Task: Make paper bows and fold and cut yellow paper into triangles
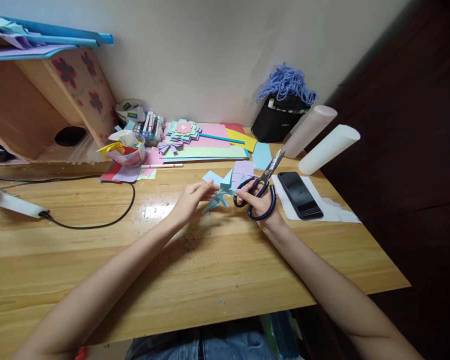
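Note:
My left hand [193,197] pinches a folded light-blue paper shape [220,192] just above the wooden table [97,250]. My right hand [260,202] has its fingers through the black handles of a pair of scissors [264,182], whose blades point up and to the right, away from the paper. The thumb side of my right hand also touches the blue paper. Small lilac paper squares [243,169] lie right behind the two hands.
A black phone [300,194] lies on white paper right of the scissors. Two white cylinders [328,148] and a black pen holder with blue yarn [281,117] stand at the back right. Coloured paper sheets [210,145], markers, a bowl of scraps [129,150], a black cable [97,220] and a wooden box [41,110] sit left.

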Available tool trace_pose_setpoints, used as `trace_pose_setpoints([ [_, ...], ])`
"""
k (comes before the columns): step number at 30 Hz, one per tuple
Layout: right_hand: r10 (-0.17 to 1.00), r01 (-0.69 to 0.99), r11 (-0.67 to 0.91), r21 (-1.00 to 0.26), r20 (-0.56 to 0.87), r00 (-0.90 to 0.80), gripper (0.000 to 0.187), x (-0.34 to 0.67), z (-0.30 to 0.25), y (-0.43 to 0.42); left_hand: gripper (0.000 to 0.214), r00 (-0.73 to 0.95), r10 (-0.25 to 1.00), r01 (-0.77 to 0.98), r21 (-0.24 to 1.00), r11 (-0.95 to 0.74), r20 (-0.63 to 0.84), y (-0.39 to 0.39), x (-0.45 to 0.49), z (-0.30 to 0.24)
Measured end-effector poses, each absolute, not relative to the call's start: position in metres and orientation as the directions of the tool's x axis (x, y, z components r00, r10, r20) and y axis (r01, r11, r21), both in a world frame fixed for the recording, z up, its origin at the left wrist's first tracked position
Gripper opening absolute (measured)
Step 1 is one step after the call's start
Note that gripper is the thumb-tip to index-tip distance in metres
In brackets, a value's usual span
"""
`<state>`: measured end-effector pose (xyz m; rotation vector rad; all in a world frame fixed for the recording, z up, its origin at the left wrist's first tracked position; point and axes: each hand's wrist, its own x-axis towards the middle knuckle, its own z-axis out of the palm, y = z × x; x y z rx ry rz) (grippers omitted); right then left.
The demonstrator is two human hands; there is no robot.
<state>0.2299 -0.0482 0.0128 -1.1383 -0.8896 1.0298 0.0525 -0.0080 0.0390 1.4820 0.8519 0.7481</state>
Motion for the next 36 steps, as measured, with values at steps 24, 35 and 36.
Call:
trace_pose_setpoints([
  [24,0.857,0.369,0.045,-0.928,-0.154,-0.492,0.066,0.233,0.033,-0.079,0.027,0.286,0.954,0.225,0.962,-0.157,0.089,-0.006,0.047,0.056],
  [35,0.865,0.336,0.023,-0.942,-0.150,-0.478,0.065,0.230,0.032,-0.078,0.030,0.324,0.946,0.248,0.962,-0.113,0.028,-0.004,0.047,0.055],
  [36,0.867,0.340,0.019,-0.940,-0.154,-0.474,0.065,0.230,0.032,-0.078,0.029,0.325,0.945,0.249,0.962,-0.115,0.028,-0.003,0.047,0.055],
])
